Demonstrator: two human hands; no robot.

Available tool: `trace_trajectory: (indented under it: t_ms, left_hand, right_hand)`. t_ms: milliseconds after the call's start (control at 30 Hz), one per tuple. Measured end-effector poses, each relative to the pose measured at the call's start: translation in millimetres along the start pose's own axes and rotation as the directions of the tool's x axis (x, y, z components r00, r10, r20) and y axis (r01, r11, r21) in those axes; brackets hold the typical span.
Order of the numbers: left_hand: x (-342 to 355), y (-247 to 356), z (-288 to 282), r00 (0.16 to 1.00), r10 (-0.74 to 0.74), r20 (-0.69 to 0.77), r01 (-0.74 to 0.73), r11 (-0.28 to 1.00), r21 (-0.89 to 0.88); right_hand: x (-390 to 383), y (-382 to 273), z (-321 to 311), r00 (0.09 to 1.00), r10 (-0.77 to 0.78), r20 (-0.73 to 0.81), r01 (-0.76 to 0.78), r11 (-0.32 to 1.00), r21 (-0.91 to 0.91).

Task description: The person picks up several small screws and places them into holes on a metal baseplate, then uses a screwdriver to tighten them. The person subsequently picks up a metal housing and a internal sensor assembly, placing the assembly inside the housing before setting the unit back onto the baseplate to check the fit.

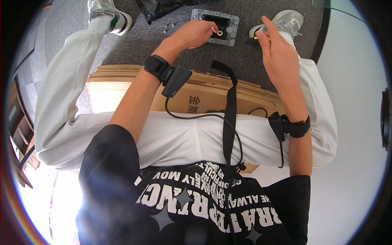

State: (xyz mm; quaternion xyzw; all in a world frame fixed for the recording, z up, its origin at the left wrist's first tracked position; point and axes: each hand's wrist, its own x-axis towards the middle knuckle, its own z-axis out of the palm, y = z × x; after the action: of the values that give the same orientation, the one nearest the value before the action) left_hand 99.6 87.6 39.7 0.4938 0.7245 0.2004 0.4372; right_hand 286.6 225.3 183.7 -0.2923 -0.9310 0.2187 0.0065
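A grey metal housing [233, 30] with a dark hollow middle lies on the carpet beyond my knees. My left hand [196, 33] reaches over its left side with curled fingers, their tips at the dark hollow. Right by those fingertips sits a small pale ring-shaped part [220, 33]. Whatever the left fingers pinch is hidden. To the right of the housing, my right hand [281, 57] is raised and closed around a small black-and-yellow tool [257, 38], mostly covered by the fingers. Several small metal screws [166, 28] lie on the carpet left of the housing.
Flattened cardboard [118, 83] is stacked under my legs. A black plastic bag [157, 9] lies at the far edge. My shoes flank the housing. A black strap [231, 102] and cables from the wrist devices hang across my lap. A white wall [351, 81] stands at the right.
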Motion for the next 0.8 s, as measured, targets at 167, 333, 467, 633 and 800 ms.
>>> trace_trajectory:
  t_ms: [167, 333, 467, 633, 800]
  left_hand:
    - [-1, 0, -1, 1.0, -0.02, 0.002, 0.02, 1.0, 0.011]
    - [2, -3, 4, 1.0, -0.014, -0.007, 0.014, 1.0, 0.01]
    - [1, -4, 3, 1.0, 0.013, -0.024, -0.013, 1.0, 0.01]
    - [-3, -2, 1, 1.0, -0.008, -0.013, 0.008, 1.0, 0.009]
    - [-2, 1, 2, 0.999, 0.027, -0.043, -0.027, 1.0, -0.006]
  right_hand:
    - [-4, 12, 7, 0.987, 0.163, 0.006, -0.145, 0.893, -0.426]
    - [-3, 8, 0, 0.969, -0.213, -0.128, 0.209, 0.977, -0.044]
    - [-4, 4, 4, 0.981, -0.196, 0.007, 0.194, 0.975, 0.107]
    - [16, -35, -29, 0.804, 0.468, 0.367, -0.39, 0.88, -0.27]
    - [-1, -5, -8, 0.976, 0.109, 0.187, -0.079, 0.984, -0.159]
